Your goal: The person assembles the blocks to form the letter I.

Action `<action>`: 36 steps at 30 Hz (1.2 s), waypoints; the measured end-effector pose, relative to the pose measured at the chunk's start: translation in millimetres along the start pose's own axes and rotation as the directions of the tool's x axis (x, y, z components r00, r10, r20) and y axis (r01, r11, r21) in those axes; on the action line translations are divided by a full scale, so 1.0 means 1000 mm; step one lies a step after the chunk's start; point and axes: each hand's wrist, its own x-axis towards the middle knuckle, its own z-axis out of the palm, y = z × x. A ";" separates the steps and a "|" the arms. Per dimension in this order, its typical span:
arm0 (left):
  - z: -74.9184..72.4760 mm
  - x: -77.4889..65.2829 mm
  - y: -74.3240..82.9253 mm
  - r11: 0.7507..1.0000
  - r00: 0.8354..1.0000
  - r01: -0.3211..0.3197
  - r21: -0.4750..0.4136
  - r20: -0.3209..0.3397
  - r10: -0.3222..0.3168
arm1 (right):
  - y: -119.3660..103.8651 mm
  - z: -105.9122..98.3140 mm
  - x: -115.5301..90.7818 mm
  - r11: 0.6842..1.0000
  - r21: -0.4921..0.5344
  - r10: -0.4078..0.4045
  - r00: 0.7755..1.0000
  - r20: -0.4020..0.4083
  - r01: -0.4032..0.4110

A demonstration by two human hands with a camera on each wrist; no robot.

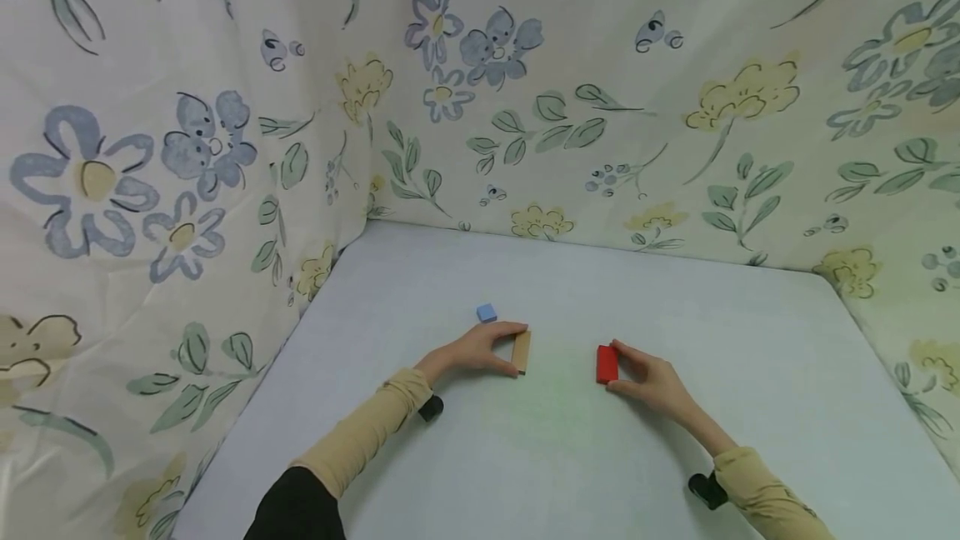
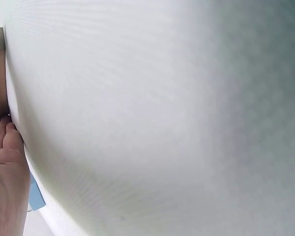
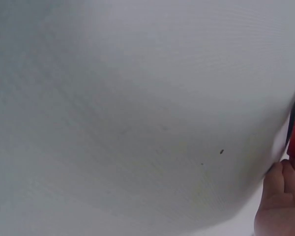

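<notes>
Black cloth covers the near part of the left arm, a tan sleeve runs on toward the wrist, and ahead of it the left hand holds a wooden block by its two ends, thumb at the near end and a finger at the far one. Opposite, with white table between, the right hand pinches a red block in the same manner, so each block lies on the inner side of its hand; both grasps are only as wide as the block they span. Whether either block bears fully on the table, I cannot tell. A small blue block sits just beyond the left hand, and whether they touch is unclear. To do this well, I would set thumb and finger squarely opposite each other and press lightly and evenly, since an off-centre pinch would probably let a block twist or tip; any shift is best made slowly, wrists level, with the left knuckles kept off the blue block, which a careless sweep could nudge
</notes>
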 end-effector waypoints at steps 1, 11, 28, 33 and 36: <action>0.000 0.000 0.000 1.000 1.000 0.002 0.002 0.002 -0.002 | 0.000 -0.001 0.000 1.000 0.003 0.003 1.000 0.003 -0.003; 0.001 0.001 -0.001 1.000 1.000 -0.001 0.012 -0.005 0.001 | -0.006 -0.004 0.003 0.998 0.061 -0.003 1.000 0.019 0.002; 0.003 0.002 -0.005 0.999 0.999 0.035 0.009 0.004 -0.035 | -0.023 -0.015 0.013 0.987 0.157 -0.035 0.999 0.008 0.033; 0.003 0.001 -0.003 0.998 0.998 0.061 -0.007 0.004 -0.061 | -0.042 -0.020 0.012 0.986 0.165 -0.033 0.999 0.011 0.031; 0.002 0.000 -0.002 0.998 0.999 0.054 0.007 0.005 -0.054 | -0.039 -0.020 0.015 0.988 0.153 -0.033 0.999 0.010 0.031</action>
